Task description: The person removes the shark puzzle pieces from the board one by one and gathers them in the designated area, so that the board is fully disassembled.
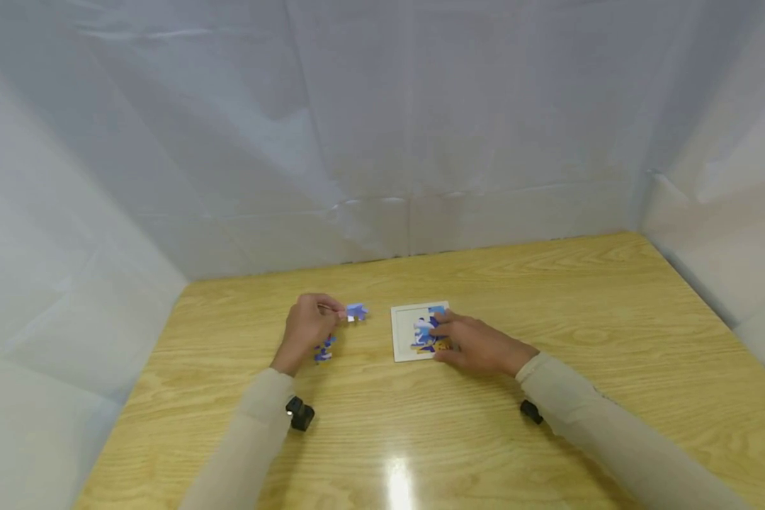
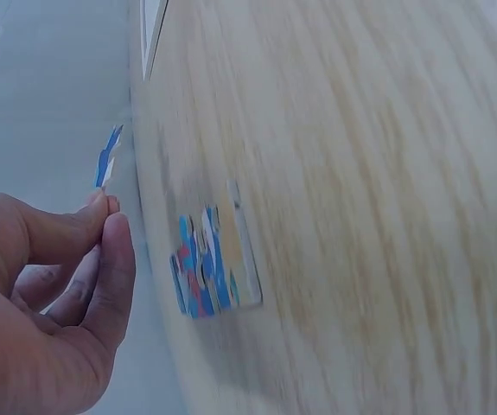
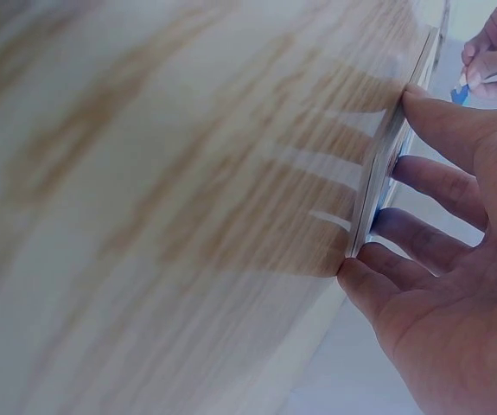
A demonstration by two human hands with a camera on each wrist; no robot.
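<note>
My left hand (image 1: 311, 327) pinches a blue and white puzzle piece (image 1: 356, 312) between thumb and fingertip, lifted just above the wooden table (image 1: 548, 297). The left wrist view shows that piece (image 2: 107, 157) edge-on above my fingers (image 2: 110, 259). A small cluster of loose blue pieces (image 1: 324, 350) lies under that hand, seen also as the cluster (image 2: 209, 264) in the left wrist view. My right hand (image 1: 478, 343) rests with straight fingers on a white square puzzle board (image 1: 404, 333) that carries several fitted blue and orange pieces. In the right wrist view my fingertips (image 3: 421, 99) touch the board's edge (image 3: 391, 156).
White sheeting (image 1: 382, 142) closes in the table on the back and both sides. A glare spot (image 1: 398, 485) sits on the wood near the front edge.
</note>
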